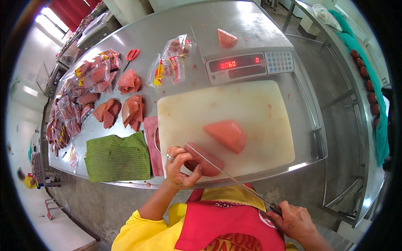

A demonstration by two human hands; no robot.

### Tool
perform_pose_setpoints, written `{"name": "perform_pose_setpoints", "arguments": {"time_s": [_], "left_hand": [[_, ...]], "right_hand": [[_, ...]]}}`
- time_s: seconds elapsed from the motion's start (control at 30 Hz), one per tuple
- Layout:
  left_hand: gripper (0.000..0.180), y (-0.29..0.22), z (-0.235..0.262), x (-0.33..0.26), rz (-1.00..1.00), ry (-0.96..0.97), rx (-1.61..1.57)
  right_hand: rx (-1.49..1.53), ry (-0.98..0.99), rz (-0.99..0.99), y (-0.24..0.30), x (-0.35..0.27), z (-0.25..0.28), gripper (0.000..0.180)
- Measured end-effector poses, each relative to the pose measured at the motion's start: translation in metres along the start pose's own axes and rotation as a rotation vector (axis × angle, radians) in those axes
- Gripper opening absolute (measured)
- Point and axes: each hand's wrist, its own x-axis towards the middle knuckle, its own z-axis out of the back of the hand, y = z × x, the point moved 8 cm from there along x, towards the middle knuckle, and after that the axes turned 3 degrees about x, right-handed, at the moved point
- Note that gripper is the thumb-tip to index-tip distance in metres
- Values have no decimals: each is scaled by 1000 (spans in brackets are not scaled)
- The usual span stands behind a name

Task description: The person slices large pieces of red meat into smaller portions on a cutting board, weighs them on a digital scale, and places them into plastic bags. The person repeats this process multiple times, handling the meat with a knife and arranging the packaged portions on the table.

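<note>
Starting at the far left, we see bagged pink slices (79, 96) heaped along the steel table (167, 33), then loose wedges (121, 111) and a green cloth (118, 158) at the near edge, with red scissors (132, 54) farther back. Moving right, our left hand (179, 167) curls its fingers onto the near end of a pink sausage piece (204, 160) lying on the near-left part of the white cutting board (251, 104), pinning it down. We judge this meat soft, moist and a little slippery, light for its size, so it likely wants a firm but gentle hold on top with fingertips tucked back from the cut. The long thin knife (222, 171) lies across it, slanting toward our right hand (295, 219), which is closed around the handle at the near right. Just right of the held piece sits 1 larger wedge (228, 134), untouched. Farther back, a scale (247, 65) carries 1 small chunk (227, 38).
</note>
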Motion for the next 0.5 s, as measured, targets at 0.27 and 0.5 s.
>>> {"name": "perform_pose_setpoints", "arguments": {"time_s": [0.27, 0.5], "left_hand": [[34, 14, -17, -18, 37, -70, 57], [28, 16, -19, -15, 48, -99, 2]], "right_hand": [[-201, 133, -28, 16, -6, 43, 41], [11, 137, 121, 26, 93, -48, 39]]}}
